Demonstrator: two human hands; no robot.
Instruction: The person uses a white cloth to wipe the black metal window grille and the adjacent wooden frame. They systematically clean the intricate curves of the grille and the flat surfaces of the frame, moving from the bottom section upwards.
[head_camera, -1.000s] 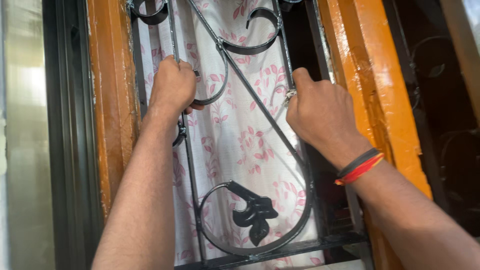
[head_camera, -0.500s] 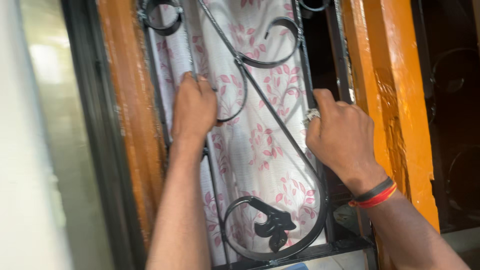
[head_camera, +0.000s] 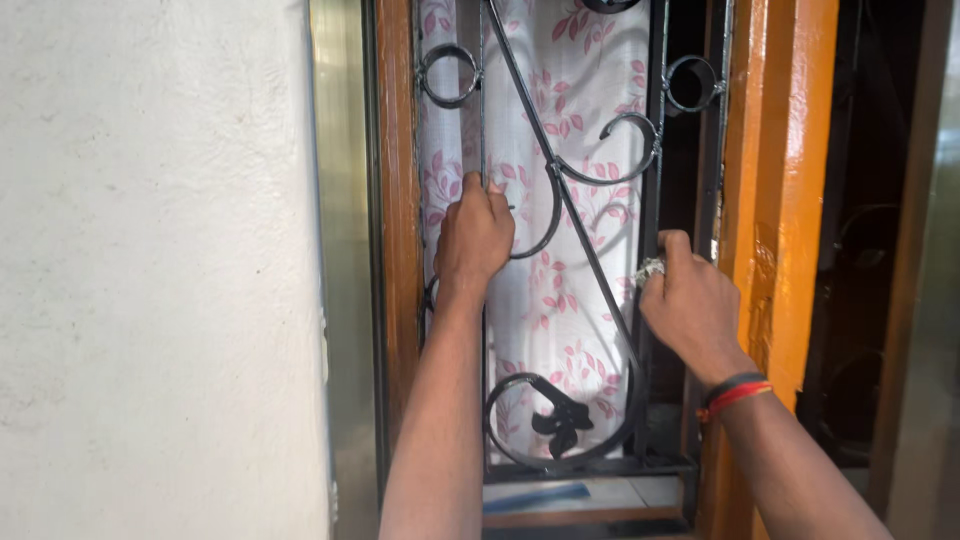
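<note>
- A white plastered wall (head_camera: 150, 270) fills the left side of the view, with a shiny metal strip (head_camera: 340, 250) running down its edge.
- Next comes the left post of an orange-brown wooden window frame (head_camera: 400, 250), upright and glossy.
- The black iron grille (head_camera: 560, 180) sits inside that frame, made of vertical bars, a long diagonal bar, small rings near the top and a large scroll with a leaf shape at the bottom.
- The left hand (head_camera: 475, 238) has its grip closed around a vertical bar of the grille on its left side, fingers wrapped over the metal, forearm rising from below.
- Behind the grille hangs a white curtain (head_camera: 560, 300) printed with pink leaves.
- The right hand (head_camera: 692, 305) is at the grille's right vertical bar, its grip curled shut on a small pale wad (head_camera: 650, 270) pressed against the bar; what the wad is cannot be told.
- Black and red bands (head_camera: 735, 393) circle the right wrist.
- The right post of the frame (head_camera: 790, 200), brighter orange, stands just beside that hand, with a dark opening further right.
</note>
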